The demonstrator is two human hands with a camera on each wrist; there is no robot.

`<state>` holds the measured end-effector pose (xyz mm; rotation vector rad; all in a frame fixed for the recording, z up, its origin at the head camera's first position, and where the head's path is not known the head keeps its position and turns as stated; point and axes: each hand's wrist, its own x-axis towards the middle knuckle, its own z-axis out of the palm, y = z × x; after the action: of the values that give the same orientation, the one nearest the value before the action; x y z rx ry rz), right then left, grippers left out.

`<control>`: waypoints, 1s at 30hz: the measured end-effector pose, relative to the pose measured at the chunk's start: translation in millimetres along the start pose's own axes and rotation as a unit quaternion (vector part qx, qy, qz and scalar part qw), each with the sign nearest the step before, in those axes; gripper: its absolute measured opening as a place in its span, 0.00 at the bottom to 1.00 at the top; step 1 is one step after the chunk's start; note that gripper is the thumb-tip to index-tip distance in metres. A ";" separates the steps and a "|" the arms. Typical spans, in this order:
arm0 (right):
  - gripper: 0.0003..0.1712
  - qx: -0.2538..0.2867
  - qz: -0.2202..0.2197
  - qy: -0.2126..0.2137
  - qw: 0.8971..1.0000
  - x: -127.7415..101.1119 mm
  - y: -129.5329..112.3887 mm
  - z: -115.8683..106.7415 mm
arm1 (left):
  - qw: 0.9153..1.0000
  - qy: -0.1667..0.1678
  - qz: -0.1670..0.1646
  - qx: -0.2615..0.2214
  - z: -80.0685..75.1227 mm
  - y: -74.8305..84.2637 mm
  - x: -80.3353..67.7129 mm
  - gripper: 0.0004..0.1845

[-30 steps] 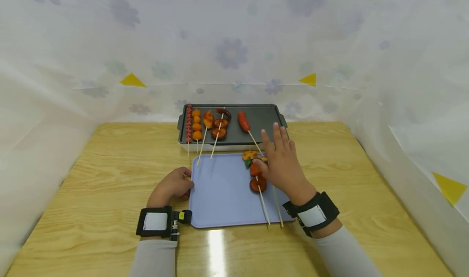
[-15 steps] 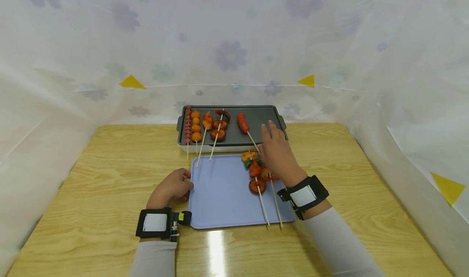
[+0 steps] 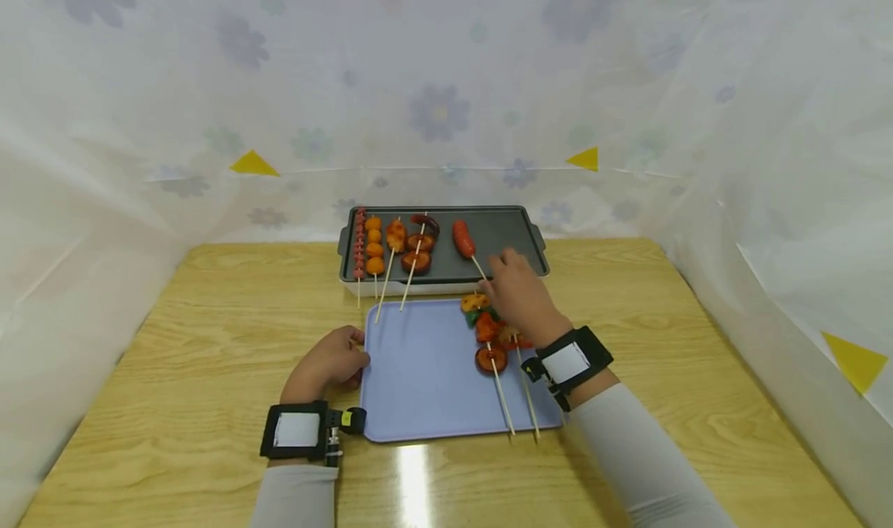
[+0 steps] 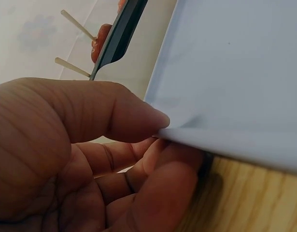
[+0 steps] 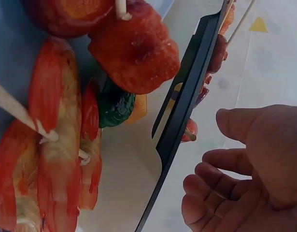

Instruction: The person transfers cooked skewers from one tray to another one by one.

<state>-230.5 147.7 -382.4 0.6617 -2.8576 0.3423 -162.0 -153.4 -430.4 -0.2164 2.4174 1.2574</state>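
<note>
Left hand (image 3: 333, 357) is pinching the tray (image 3: 418, 373), its thumb lying on the left rim and fingers bending beneath. The tray is lying on the table (image 3: 209, 373), at the near side of the grill (image 3: 509, 226). Left to right on the grill, a pink skewer (image 3: 360, 241), an orange skewer (image 3: 374, 250), a golden skewer (image 3: 395, 237), a brown skewer (image 3: 417, 261) and a sausage (image 3: 463, 239) are resting, their sticks pointing nearward. On the tray's right part, a mixed skewer (image 3: 486, 328) is lying just left of a shrimp skewer (image 5: 61, 106). Rightmost, the right hand (image 3: 519, 295) is hovering about the grill's near edge, hiding part of the sausage's stick; its thumb is standing apart from loosely bent fingers, which are visibly gripping nothing. Whether they are touching the stick cannot be told.
</note>
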 end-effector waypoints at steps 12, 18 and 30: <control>0.17 0.064 0.037 -0.059 0.996 14.6 10.3 6.3 | 1.000 0.003 0.007 -0.001 -0.7 -2.0 1.0 0.19; 0.17 0.117 0.067 -0.078 0.988 18.4 11.3 3.8 | 1.000 -0.001 0.005 -0.003 -0.2 -2.0 0.3 0.19; 0.10 0.103 0.068 -0.084 0.989 25.4 9.0 4.8 | 1.000 -0.002 -0.001 -0.003 -0.6 0.4 -1.1 0.19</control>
<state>-257.6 143.9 -382.8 0.5542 -3.0649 0.6400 -161.3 -153.7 -429.3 -0.2179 2.4093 1.2616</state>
